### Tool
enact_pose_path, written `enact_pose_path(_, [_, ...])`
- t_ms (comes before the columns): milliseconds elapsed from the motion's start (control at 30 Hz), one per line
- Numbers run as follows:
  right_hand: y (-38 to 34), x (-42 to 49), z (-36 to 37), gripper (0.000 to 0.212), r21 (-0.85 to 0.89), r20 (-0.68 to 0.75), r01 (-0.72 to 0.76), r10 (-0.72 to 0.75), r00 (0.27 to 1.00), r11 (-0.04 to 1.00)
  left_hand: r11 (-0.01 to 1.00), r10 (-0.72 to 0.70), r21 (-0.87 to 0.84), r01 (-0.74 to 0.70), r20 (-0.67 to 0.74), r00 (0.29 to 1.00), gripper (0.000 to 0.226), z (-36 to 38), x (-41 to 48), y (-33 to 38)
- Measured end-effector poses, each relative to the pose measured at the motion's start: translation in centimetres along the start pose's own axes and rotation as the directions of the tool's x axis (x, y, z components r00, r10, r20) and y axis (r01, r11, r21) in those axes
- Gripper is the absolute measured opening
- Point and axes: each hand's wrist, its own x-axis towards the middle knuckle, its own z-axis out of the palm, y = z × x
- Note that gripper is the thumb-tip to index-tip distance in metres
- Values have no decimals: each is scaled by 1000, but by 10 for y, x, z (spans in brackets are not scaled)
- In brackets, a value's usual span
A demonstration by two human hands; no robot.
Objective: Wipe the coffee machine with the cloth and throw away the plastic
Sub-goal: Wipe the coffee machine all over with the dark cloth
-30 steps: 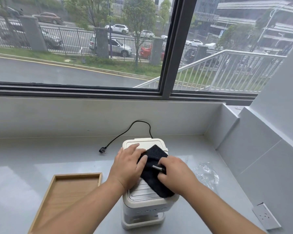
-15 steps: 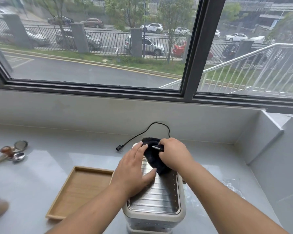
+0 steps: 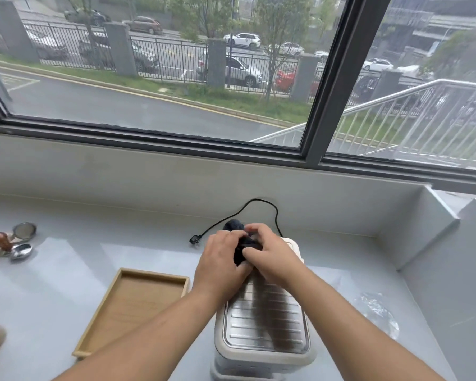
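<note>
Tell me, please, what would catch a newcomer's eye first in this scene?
Most striking are the left hand and right hand, both bunching a dark cloth over the far end of the white coffee machine at centre. Left of the machine lies an empty wooden tray; to its right, crumpled clear plastic lies on the grey counter. Behind, a wide window shows a street with parked cars.

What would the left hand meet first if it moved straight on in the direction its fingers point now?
The left hand points up-right, toward the back of the coffee machine. It already touches the dark cloth, bunched between it and the right hand. Past those, probably the black power cord; depth is unclear.
</note>
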Motion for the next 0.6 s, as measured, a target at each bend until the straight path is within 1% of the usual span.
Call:
enact_pose_path(33, [3,-6,-2,52,-7,-40,20,-20,999,1000,1000,6,-30,-6,-19,1000,38,-1,1,-6])
enact_pose_path(67, [7,-12,-3,49,-63,-106,47,-53,993,997,998,9,-63,-12,-41,999,31,-3,2,-11])
enact_pose_path(133, [19,-25,1,45,-260,-236,67,-131,963,963,993,2,-117,-9,-61,998,25,-5,3,-18])
enact_pose_path(200, [33,-38,12,48,-445,-257,70,-203,945,893,977,-70,-209,52,-78,994,21,-6,2,-24])
enact_pose_path(267, [41,-45,21,53,-550,-238,72,-239,942,832,934,-184,-323,150,-77,980,17,-6,0,-27])
enact_pose_path(367, [43,-44,27,59,-588,-242,48,-232,942,807,813,-324,-512,278,1,946,19,-5,2,-29])
enact_pose_path(467, [44,-43,27,61,-617,-230,28,-215,949,786,738,-384,-581,345,60,921,26,-5,6,-36])
enact_pose_path(600, [45,-40,27,57,-672,-208,10,-201,957,741,589,-450,-669,454,196,871,22,-1,7,-52])
